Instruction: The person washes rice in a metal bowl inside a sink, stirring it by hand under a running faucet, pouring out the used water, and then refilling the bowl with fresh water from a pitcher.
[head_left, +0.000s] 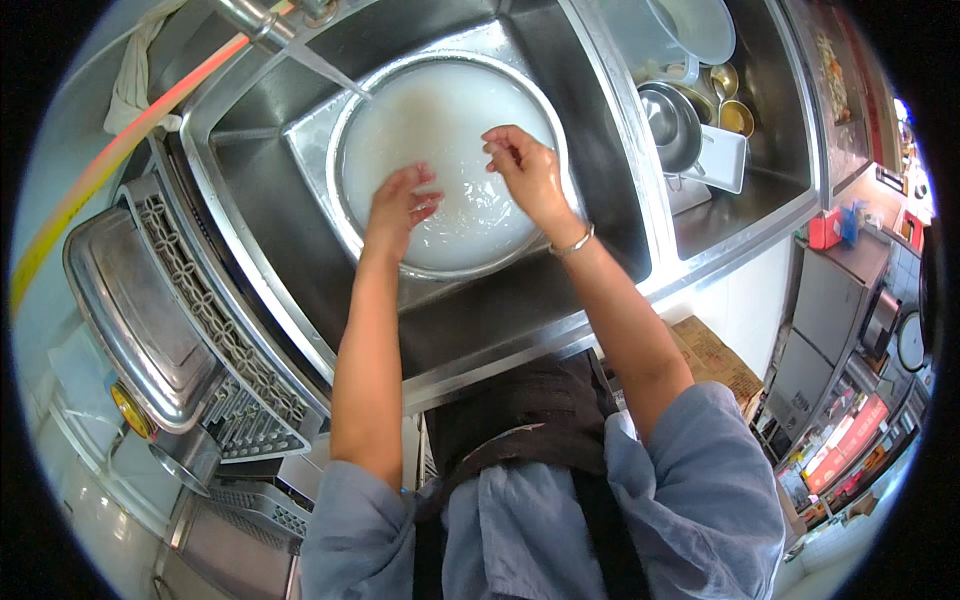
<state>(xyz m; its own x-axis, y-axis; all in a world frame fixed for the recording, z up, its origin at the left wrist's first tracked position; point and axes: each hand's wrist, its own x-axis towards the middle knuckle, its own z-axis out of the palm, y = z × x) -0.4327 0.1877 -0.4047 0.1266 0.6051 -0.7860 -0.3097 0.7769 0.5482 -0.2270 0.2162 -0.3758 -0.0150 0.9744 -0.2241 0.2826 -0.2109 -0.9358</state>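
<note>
A large round metal basin (334, 176) of cloudy whitish water stands in a stainless steel sink (262, 180). Water runs from a metal faucet (259, 22) into its upper left side. A darker tan patch shows in the liquid below the stream; what lies under the surface is hidden. Above the basin's left part is my left hand (401, 202), fingers apart and holding nothing visible. My right hand (525, 169), wet and with curled fingers, hovers over the right part. Whether something small is between its fingertips is unclear. A bracelet circles the right wrist.
The second sink compartment (776, 165) on the right holds a metal pot (666, 124), a white rectangular dish (724, 159), ladles and a clear plastic container (697, 26). To the left are a plastic rack (180, 277) and a metal lid (150, 315). A yellow-orange hose (135, 139) crosses the upper left.
</note>
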